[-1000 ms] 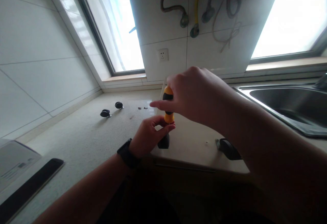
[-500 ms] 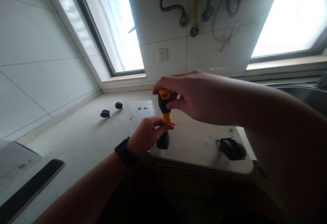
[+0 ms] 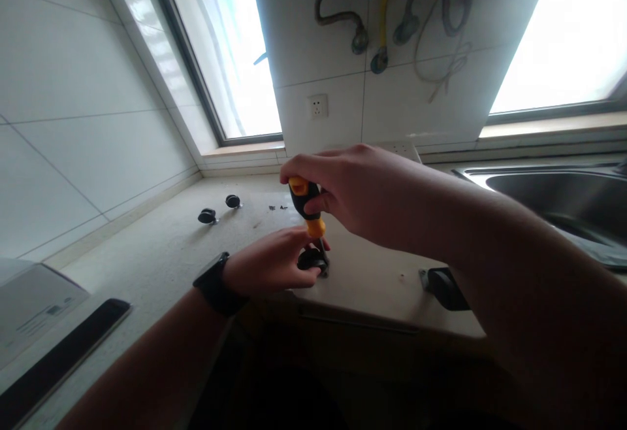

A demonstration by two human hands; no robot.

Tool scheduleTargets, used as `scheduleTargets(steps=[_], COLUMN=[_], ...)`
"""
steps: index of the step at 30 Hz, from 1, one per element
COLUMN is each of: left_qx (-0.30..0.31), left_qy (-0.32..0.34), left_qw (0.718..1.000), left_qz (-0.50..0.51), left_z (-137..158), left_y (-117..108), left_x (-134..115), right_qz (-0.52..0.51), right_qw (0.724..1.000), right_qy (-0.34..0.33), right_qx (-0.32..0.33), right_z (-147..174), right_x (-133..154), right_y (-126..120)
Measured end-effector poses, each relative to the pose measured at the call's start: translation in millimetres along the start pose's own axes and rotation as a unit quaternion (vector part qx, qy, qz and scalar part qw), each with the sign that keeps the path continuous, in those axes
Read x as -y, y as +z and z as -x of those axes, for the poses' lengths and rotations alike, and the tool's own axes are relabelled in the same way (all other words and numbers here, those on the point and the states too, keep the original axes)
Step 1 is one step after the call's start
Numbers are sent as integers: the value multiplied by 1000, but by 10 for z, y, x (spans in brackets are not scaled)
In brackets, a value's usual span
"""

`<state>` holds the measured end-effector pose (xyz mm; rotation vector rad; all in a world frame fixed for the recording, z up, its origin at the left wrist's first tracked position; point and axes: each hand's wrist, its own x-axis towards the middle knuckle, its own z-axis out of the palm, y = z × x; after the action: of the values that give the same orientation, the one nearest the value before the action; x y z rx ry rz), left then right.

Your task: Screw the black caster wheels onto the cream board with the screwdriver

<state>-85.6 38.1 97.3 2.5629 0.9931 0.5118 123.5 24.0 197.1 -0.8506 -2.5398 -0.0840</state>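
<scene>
My right hand point(image 3: 337, 185) is wrapped round the black and orange handle of a screwdriver point(image 3: 304, 202), which leans with its shaft pointing down. Below it, my left hand point(image 3: 274, 260) closes round a black caster wheel point(image 3: 311, 259) near the front edge of a pale panel point(image 3: 362, 286). The screwdriver's tip reaches down beside this caster's mounting plate; any screw there is too small to make out. Another caster point(image 3: 447, 288) stands on the panel's right side, partly covered by my right forearm. A dark watch sits on my left wrist.
Two loose casters point(image 3: 206, 215) and several small dark screws point(image 3: 277, 208) lie on the speckled counter point(image 3: 161, 247). A phone point(image 3: 63, 351) and a white box point(image 3: 39, 299) are at the left. The metal sink point(image 3: 553, 188) is at the right, and a socket point(image 3: 317, 106) is on the wall.
My left hand has gone down from the screwdriver's orange collar to the caster. The screwdriver has tilted, its handle top leaning left, with my right hand still round it.
</scene>
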Motion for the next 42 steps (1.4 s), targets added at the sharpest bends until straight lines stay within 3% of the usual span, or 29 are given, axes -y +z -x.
scheduleTargets(steps=[5,9,14,17,20,24,37,42], left_qx=[19,-6,-34,-92,-159,-193,-204,-192], left_qy=[-17,0,-8,-32,-37,-38,-55,-54], left_qw=[999,995,999,994,983,975,975,978], left_qz=[-44,-95,-15,52,88,108,65,63], left_z=[-40,-38,-34,-49,-80,-121,-114,-124], left_y=[-94,-175,-183,-134,-63,28,88,81], left_x=[52,187,303,339,389,466,434,438], right_qz=[35,55,23,9,41,97,116,138], right_qw=[999,998,1000,999,998,992,979,966], right_qy=[17,20,0,15,35,64,159,191], right_qx=[-26,-24,-22,-28,-42,-48,-57,-102], right_z=[17,-72,-284,-368,-393,-393,-487,-452], right_x=[65,142,58,5,13,76,152,129], right_y=[56,108,162,191,209,204,296,356])
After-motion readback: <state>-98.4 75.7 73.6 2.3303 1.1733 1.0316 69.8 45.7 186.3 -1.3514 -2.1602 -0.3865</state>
